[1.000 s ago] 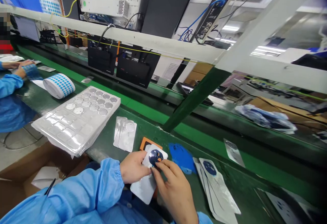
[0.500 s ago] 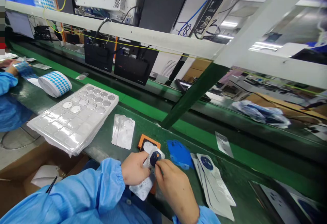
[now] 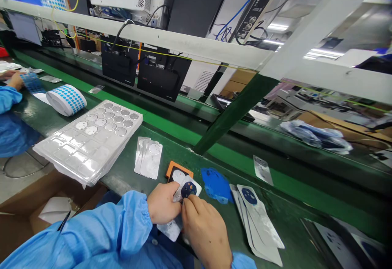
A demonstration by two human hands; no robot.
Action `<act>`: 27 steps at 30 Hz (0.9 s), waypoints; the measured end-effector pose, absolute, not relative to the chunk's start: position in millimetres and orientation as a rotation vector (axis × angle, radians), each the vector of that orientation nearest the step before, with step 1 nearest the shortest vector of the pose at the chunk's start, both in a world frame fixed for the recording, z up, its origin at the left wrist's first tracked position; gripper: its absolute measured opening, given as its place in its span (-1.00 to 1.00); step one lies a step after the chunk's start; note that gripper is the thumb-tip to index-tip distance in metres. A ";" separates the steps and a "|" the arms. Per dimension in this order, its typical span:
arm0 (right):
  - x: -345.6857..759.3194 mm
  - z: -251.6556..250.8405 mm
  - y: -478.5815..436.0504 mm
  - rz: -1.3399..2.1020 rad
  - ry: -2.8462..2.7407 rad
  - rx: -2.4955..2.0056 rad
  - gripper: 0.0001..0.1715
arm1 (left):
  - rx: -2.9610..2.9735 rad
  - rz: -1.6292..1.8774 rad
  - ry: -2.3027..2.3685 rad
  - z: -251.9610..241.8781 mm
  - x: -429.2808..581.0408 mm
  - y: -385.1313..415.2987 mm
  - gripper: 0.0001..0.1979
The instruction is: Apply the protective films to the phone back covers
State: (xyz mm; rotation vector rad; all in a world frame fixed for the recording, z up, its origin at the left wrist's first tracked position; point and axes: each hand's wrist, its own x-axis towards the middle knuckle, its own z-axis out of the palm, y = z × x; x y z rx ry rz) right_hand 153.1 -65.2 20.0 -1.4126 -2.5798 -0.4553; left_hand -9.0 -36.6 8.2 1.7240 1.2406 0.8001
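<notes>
My left hand (image 3: pixel 162 207) and right hand (image 3: pixel 203 232) both pinch this feather-light, floppy film card (image 3: pixel 193 183) by its edges, it'd crease easily.

**Near edge:** left hand (image 3: pixel 163 205) and right hand (image 3: pixel 205 232), both pinching the held pouch (image 3: pixel 169 230), cover part of the orange fixture (image 3: pixel 179 170).
**Left:** pouch stack (image 3: pixel 149 159), a narrow bare gap, then the blister tray (image 3: pixel 88 138).
**Right:** blue fixture (image 3: pixel 217 184) just beside, fanned pouches (image 3: pixel 260 220) beyond.
**Far side:** open belt (image 3: pixel 183 152), crossed by the slanted green post (image 3: pixel 235 113) under the white rail (image 3: pixel 153 42).
</notes>
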 end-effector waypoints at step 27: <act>238.8 -20.4 -20.0 -0.046 -2.214 -1.407 -0.37 | 0.378 1.018 0.596 4.3 7.8 -32.0 -0.59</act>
